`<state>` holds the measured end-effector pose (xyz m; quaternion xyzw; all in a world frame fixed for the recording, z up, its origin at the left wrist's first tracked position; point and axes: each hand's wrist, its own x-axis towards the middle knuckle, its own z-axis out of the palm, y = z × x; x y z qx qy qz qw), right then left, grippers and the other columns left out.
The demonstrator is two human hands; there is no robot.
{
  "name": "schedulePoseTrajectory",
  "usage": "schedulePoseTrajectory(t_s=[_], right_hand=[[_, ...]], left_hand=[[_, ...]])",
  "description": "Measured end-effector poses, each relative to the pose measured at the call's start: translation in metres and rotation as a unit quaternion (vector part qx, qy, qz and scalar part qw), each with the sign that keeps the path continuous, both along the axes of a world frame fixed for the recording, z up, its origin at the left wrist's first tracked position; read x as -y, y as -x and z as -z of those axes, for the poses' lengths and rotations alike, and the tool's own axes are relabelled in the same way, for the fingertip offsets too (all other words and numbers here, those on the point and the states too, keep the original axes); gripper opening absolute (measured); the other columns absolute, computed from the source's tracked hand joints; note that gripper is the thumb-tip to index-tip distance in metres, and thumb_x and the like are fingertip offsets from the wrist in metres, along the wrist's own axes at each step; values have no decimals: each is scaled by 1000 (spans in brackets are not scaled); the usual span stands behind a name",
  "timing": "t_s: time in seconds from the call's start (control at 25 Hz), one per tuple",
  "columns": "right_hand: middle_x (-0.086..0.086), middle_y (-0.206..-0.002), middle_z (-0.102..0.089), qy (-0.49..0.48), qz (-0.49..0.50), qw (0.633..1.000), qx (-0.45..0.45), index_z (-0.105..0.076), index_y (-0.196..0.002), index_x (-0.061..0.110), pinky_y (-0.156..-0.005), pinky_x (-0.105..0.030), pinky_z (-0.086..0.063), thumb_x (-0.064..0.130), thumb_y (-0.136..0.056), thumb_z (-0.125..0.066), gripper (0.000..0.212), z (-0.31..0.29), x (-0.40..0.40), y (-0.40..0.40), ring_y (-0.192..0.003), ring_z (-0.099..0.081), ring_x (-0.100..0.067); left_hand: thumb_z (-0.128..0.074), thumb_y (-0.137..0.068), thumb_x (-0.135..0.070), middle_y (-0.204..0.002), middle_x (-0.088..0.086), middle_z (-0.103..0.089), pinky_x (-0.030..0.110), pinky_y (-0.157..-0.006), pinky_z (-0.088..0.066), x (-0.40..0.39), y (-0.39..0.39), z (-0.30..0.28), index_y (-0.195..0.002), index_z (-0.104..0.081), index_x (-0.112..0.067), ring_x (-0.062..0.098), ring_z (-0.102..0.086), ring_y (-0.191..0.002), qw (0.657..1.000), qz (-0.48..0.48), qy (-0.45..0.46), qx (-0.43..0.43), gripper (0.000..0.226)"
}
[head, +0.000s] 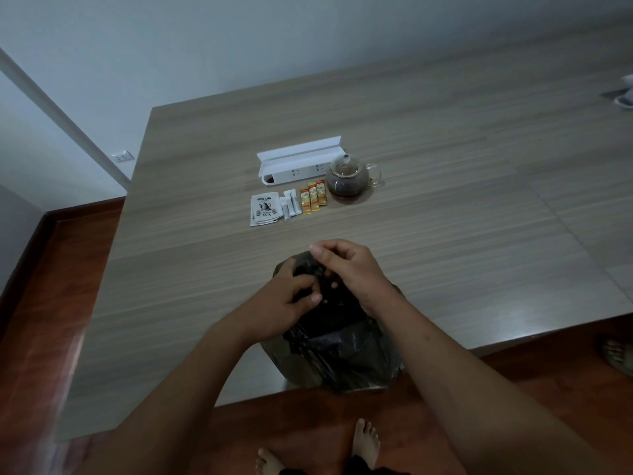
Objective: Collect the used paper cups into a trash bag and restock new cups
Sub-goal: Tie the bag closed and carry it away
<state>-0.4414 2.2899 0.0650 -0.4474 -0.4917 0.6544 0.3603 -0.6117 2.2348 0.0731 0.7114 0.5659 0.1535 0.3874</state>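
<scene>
A black trash bag (pixel 342 351) stands bulging at the near edge of the wooden table (pixel 205 286). Both hands work at its gathered top. My left hand (pixel 284 299) pinches the bunched plastic from the left, fingers curled into it. My right hand (pixel 346 265) grips the bag's neck from the right, thumb and forefinger pressed together above it. What is inside the bag is hidden. No paper cups show anywhere on the table.
Further back on the table lie a tea sachet (pixel 263 210), white sticks (pixel 290 204), orange sachets (pixel 313 198), a white power strip box (pixel 298 166) and a glass teapot (pixel 347 178) of dark tea. White crockery (pixel 625 94) sits at the far right. Bare feet stand below.
</scene>
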Motion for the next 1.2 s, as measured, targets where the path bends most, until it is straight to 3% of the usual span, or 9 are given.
schedulePoseTrajectory(t_s=[0.16, 0.36, 0.6, 0.68, 0.76, 0.92, 1.0, 1.08, 1.2], right_hand=[[-5, -88, -75, -24, -2, 1000, 19, -74, -94, 7, -77, -26, -57, 20, -82, -78, 18, 5, 2, 6, -82, -69, -10], [-8, -90, -76, -4, 39, 999, 23, -68, -87, 8, -78, -33, -57, 14, -89, -70, 7, 15, 6, 5, -83, -72, -19], [-2, -79, -74, -112, 80, 989, 61, -70, -76, 13, -78, -28, -56, 0, -78, -77, 15, 13, 21, -8, -78, -71, -13], [3, -87, -74, -285, 7, 941, 183, -75, -92, 15, -79, -26, -55, 6, -82, -74, 14, 8, 22, -12, -84, -68, -11], [-1, -90, -69, -438, -83, 837, 317, -71, -111, 13, -72, -31, -52, 9, -86, -68, 26, 7, 20, -14, -86, -62, -19], [-2, -83, -52, -537, -171, 702, 437, -72, -108, 14, -56, -27, -30, 3, -77, -68, 34, 8, 15, -14, -80, -51, -21], [1, -90, -45, -478, -214, 716, 460, -69, -111, 18, -63, -28, -33, 6, -86, -58, 30, -1, 12, -10, -92, -47, -20], [4, -95, -46, -345, -263, 785, 442, -68, -116, 19, -75, -28, -39, 13, -96, -52, 27, -9, 2, -9, -100, -48, -18], [3, -90, -63, -126, -355, 866, 330, -71, -106, 13, -75, -24, -40, 12, -98, -54, 19, -22, -24, -16, -84, -55, -8]], left_hand=[[-51, -87, -52, -127, 5, -40, 42, -97, -47, -3, 0, 1, -78, -52, -45, 21, -46, -118, 998, 19, 21, -59, 12], [-57, -98, -28, -95, -1, -48, 14, -75, -41, -2, 0, -6, -88, -59, -22, 3, -50, -84, 997, -60, 4, 47, 12], [-44, -104, -31, -71, -3, -56, 31, -58, -43, -13, 0, 0, -84, -49, -24, 10, -58, -56, 967, -214, 54, 130, 22], [-43, -104, -30, -73, 1, -59, 31, -56, -44, -13, -2, -2, -84, -50, -23, 12, -58, -54, 960, -232, 61, 143, 23], [-43, -105, -28, -76, 3, -61, 28, -51, -43, -13, -5, -3, -86, -51, -20, 13, -56, -51, 953, -245, 70, 163, 22], [-49, -103, -24, -75, 5, -64, 25, -42, -40, -15, -9, -3, -92, -55, -11, 11, -52, -44, 941, -277, 89, 175, 18], [-58, -99, -21, -76, 4, -66, 25, -43, -41, -15, -7, -5, -95, -59, -7, 11, -53, -45, 946, -269, 78, 164, 14], [-64, -94, -12, -83, 5, -64, 25, -49, -44, -13, 0, -6, -98, -60, -8, 12, -56, -52, 948, -233, 79, 203, 8], [-68, -86, 4, -98, 11, -59, 26, -64, -47, -7, 10, -8, -92, -60, -12, 16, -57, -72, 957, -129, 78, 248, 18]])
